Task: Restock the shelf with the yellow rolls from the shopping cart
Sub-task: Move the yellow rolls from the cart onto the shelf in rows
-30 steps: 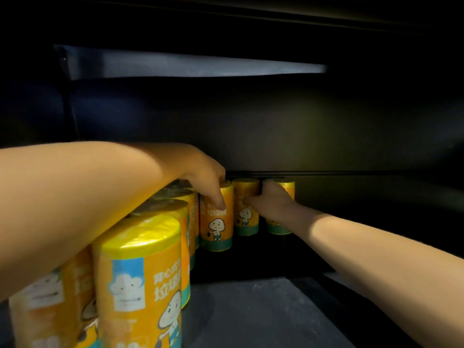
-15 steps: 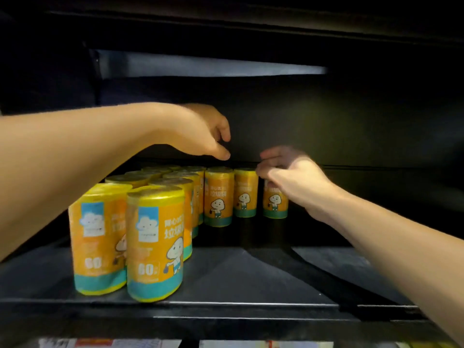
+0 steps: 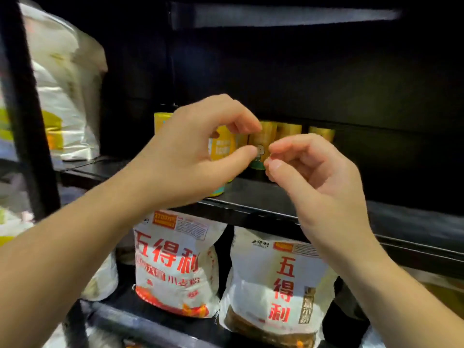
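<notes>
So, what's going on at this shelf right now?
A person's left hand and right hand hover in front of the dark shelf, fingers loosely curled, holding nothing. Several yellow rolls stand upright on that shelf behind the hands. White printed bags sit on the level below.

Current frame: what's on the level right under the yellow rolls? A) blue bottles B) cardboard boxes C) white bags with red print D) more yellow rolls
C: white bags with red print stand on the level beneath the shelf board that carries the yellow rolls.
</notes>
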Demonstrator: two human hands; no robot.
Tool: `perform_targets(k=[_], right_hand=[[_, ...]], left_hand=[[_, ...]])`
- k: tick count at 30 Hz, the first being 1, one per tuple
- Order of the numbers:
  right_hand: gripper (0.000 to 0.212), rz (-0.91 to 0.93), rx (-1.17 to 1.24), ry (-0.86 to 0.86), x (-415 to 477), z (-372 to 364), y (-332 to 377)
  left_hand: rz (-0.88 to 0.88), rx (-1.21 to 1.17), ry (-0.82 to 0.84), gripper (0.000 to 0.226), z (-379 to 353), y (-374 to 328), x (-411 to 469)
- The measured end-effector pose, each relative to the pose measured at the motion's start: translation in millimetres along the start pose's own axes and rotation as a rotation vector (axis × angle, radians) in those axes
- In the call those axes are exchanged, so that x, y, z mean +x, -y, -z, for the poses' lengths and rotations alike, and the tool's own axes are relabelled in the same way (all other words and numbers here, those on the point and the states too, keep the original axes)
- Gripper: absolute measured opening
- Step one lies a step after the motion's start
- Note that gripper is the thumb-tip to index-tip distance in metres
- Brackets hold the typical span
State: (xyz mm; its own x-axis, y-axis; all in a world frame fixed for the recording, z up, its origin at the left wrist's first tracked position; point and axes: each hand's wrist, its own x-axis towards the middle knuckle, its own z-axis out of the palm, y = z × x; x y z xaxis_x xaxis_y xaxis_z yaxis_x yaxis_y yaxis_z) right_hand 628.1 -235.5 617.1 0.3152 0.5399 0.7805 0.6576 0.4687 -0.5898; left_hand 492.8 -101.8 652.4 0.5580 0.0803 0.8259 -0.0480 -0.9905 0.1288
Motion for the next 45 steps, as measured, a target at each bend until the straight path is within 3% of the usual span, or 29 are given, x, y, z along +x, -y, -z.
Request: perform_targets(k=[5, 13, 22, 31, 34, 36, 39, 43, 45], right_hand=[[0.013, -0.053, 0.174, 0.045, -48, -48, -13], [0.017, -0.195, 0.198, 0.216, -118, -154, -36], [0.019, -0.414, 0.184, 0.469, -190, -312, -60], [0.02, -0.706, 0.188, 0.799, -268, -453, -103], [0.018, -0.697, 0.128, 0.909, -293, -495, -121], [0.015, -0.673, 0.06, 0.993, -309, -521, -133], [0.025, -0.608, -0.076, 1.137, -332, -557, -154], [0.022, -0.575, -0.168, 1.367, -355, -603, -172], [0.031, -0.598, -0.222, 1.448, -363, -630, -180]], left_hand=[[0.145, -0.01, -0.007, 0.023, 10, 6, -77], [0.491, -0.047, -0.023, 0.016, 38, 33, -221], [0.97, -0.046, -0.055, 0.013, 96, 88, -405], [1.588, -0.009, -0.039, 0.006, 118, 120, -586], [1.776, -0.005, -0.038, 0.003, 119, 121, -637], [1.866, 0.025, -0.036, 0.014, 119, 121, -668], [2.002, 0.028, -0.026, 0.019, 118, 124, -706], [2.161, 0.064, -0.163, 0.019, 116, 135, -736], [2.244, 0.079, -0.235, 0.016, 115, 146, -748]])
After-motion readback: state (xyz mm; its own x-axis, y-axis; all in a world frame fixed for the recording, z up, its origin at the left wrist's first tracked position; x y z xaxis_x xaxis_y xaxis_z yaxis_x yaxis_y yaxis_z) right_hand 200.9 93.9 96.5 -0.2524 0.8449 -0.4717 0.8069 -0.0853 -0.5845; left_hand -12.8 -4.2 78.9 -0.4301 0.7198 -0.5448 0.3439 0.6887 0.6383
